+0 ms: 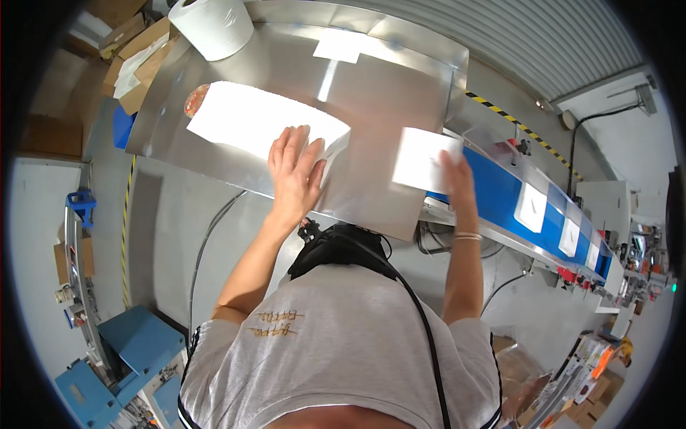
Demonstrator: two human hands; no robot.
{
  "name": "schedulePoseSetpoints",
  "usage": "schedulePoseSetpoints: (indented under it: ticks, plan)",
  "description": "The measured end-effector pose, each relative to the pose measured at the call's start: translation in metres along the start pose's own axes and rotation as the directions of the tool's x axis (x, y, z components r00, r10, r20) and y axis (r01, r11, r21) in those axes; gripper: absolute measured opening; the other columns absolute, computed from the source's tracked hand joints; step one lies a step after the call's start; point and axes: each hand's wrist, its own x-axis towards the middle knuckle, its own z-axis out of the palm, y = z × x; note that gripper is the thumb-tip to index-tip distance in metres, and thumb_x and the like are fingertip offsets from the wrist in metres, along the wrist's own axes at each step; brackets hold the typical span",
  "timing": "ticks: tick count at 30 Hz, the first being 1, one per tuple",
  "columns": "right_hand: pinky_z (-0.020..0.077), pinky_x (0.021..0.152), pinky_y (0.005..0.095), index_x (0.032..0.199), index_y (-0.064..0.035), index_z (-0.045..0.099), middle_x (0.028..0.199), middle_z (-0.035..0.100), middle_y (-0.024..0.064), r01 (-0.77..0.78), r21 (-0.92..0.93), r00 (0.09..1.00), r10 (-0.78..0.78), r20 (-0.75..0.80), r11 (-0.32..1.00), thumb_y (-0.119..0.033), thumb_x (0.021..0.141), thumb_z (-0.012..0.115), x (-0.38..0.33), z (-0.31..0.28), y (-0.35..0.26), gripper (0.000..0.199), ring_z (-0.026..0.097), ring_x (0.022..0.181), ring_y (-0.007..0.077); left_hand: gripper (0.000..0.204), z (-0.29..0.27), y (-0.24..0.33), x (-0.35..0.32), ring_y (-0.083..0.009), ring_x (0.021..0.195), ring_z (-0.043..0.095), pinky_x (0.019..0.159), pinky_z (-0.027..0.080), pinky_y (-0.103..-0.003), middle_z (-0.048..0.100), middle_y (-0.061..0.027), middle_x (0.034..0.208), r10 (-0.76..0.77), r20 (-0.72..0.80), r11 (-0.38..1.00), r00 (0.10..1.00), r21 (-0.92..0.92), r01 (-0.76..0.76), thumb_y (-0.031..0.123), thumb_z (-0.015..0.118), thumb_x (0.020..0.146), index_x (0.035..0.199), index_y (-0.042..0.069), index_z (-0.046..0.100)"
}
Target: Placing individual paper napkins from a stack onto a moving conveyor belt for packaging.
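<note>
Steel table (371,93), blue conveyor (500,196) alongside. Stack of white sheets (250,118) under left hand (294,168), fingers spread flat. Right hand (454,179) pinches single white sheet (421,159) at table edge. Likely light, floppy, slippery; take by edge.

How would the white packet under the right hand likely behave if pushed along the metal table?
The white packet looks flat and thin, so probably light. On the smooth, shiny metal table it would likely slide easily. The right hand rests on its edge.
</note>
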Motion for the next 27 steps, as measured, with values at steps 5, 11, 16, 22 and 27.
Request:
schedulePoseSetpoints:
  ticks: [5, 11, 16, 22, 27]
  plan:
    - [0.0474, 0.083, 0.0400, 0.113, -0.0010, 0.056, 0.109, 0.061, 0.0175, -0.204, -0.717, 0.847, -0.248, -0.471, 0.667, -0.032, 0.079, 0.071, -0.005, -0.077, 0.002, 0.048, 0.060, 0.094, 0.0305, 0.037, 0.007, 0.000, 0.000, -0.0375, 0.129, 0.034, 0.105, 0.025, -0.052, 0.046, -0.0138, 0.134, -0.001, -0.021, 0.999, 1.000, -0.035, 0.001, 0.002, 0.068, 0.074, 0.110, 0.007, 0.064]
    - [0.0415, 0.096, 0.0384, 0.123, -0.0088, 0.052, 0.122, 0.055, 0.0129, 0.601, -0.586, 0.781, -0.555, 0.286, 0.544, -0.019, 0.073, 0.074, 0.005, 0.009, -0.024, 0.056, 0.050, 0.116, 0.0280, 0.036, 0.007, 0.001, -0.002, -0.0384, 0.132, 0.029, 0.107, 0.019, -0.054, 0.044, -0.0131, 0.136, 0.015, -0.020, 0.999, 1.000, -0.040, -0.016, -0.001, 0.066, 0.072, 0.106, 0.011, 0.066]
    - [0.0403, 0.097, 0.0374, 0.126, -0.0130, 0.050, 0.134, 0.044, 0.0146, 0.530, -0.267, 0.771, -0.327, 0.546, 0.805, -0.016, 0.077, 0.073, -0.001, 0.118, -0.048, 0.055, 0.044, 0.122, 0.0282, 0.035, 0.002, 0.002, 0.004, -0.0404, 0.134, 0.025, 0.107, 0.017, -0.054, 0.038, -0.0155, 0.140, 0.063, 0.046, 0.997, 0.997, -0.042, -0.061, 0.003, 0.067, 0.072, 0.106, 0.014, 0.066]
    - [0.0468, 0.076, 0.0267, 0.113, 0.0008, 0.054, 0.100, 0.060, 0.0035, 0.069, 0.122, 0.930, -0.108, 0.351, 0.990, -0.021, 0.090, 0.062, -0.007, 0.077, -0.026, 0.033, 0.055, 0.089, 0.0114, 0.045, -0.006, -0.014, 0.008, -0.0415, 0.132, 0.027, 0.105, 0.024, -0.051, 0.033, -0.0187, 0.142, -0.011, 0.006, 1.000, 1.000, -0.009, 0.011, 0.017, 0.071, 0.076, 0.119, 0.008, 0.059]
    - [0.0476, 0.073, 0.0326, 0.104, -0.0002, 0.060, 0.092, 0.063, 0.0081, 0.013, -0.243, 0.971, -0.070, -0.228, 0.970, -0.026, 0.089, 0.063, 0.004, -0.043, 0.013, 0.030, 0.058, 0.081, 0.0161, 0.038, -0.004, -0.018, 0.007, -0.0390, 0.126, 0.037, 0.102, 0.032, -0.048, 0.046, -0.0166, 0.133, 0.013, -0.018, 1.000, 1.000, -0.011, -0.014, 0.006, 0.069, 0.074, 0.112, 0.006, 0.063]
